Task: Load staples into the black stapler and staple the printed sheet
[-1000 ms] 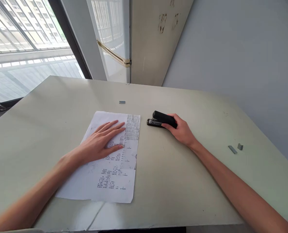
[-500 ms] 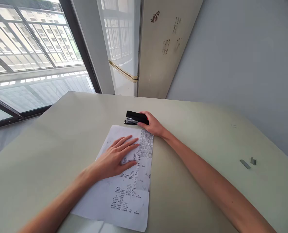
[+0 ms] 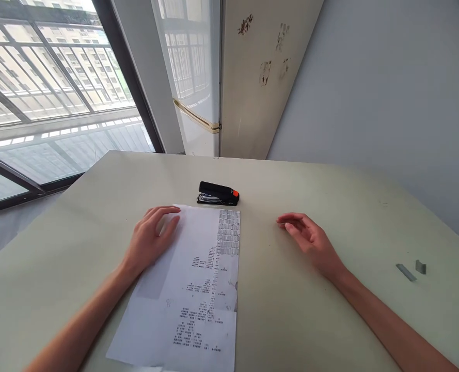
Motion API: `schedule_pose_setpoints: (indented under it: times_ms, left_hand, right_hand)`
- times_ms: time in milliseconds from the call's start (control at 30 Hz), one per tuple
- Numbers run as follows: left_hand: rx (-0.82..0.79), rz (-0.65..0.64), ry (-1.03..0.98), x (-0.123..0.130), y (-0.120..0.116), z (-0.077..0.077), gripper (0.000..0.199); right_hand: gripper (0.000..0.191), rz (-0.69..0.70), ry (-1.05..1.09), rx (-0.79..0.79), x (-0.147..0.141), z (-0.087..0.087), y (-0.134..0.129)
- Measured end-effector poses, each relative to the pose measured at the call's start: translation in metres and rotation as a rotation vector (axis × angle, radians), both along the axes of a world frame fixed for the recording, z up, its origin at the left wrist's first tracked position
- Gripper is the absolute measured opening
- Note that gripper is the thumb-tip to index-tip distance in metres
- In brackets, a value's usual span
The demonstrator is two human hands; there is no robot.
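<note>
My left hand (image 3: 149, 235) is at the upper left edge of a printed sheet of paper (image 3: 202, 237), its fingers curved and its thumb apart from them. The fingertips touch or hover just over the paper's corner; I cannot tell which. Just beyond the top edge of the sheet lies a black stapler (image 3: 218, 194) with an orange-red patch at its right end. My right hand (image 3: 310, 240) is to the right of the paper, above the table, with loosely bent fingers and nothing held.
Two small grey pieces (image 3: 406, 272) lie on the right part of the pale table (image 3: 283, 320). A fridge (image 3: 248, 103) stands past the far edge, a glass door (image 3: 54, 103) is at the left, and a plain wall (image 3: 388, 88) runs along the right.
My right hand has let go of the stapler and moved right and nearer to me. My left hand has slid from the middle of the paper to its upper left edge.
</note>
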State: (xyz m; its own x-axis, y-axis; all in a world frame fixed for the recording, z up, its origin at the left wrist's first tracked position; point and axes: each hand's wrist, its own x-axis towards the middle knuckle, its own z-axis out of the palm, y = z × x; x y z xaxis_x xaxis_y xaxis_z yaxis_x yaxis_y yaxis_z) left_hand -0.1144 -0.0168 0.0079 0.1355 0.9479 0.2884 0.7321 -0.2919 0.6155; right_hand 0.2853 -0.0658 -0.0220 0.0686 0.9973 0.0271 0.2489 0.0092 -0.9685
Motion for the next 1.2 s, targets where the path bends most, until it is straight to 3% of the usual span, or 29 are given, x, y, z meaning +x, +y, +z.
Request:
schedule_pose_setpoints:
  times_ms: [100, 167, 467, 1200]
  left_hand:
    - [-0.171, 0.179, -0.110, -0.002, 0.005, 0.001, 0.039]
    - [-0.255, 0.228, -0.146, 0.000, 0.006, 0.004, 0.043]
    - [-0.301, 0.268, -0.173, 0.011, 0.003, 0.016, 0.051]
    - [-0.282, 0.230, -0.161, 0.001, 0.003, 0.009, 0.046]
  right_hand:
    - [0.032, 0.010, -0.005, -0.020, 0.004, 0.002, -0.008]
    - [0.032, 0.026, -0.004, -0.015, 0.003, 0.003, -0.007]
    - [0.030, 0.056, -0.050, -0.002, 0.003, 0.004, -0.006]
    - [0.033, 0.038, -0.042, -0.015, 0.000, 0.002, -0.005]
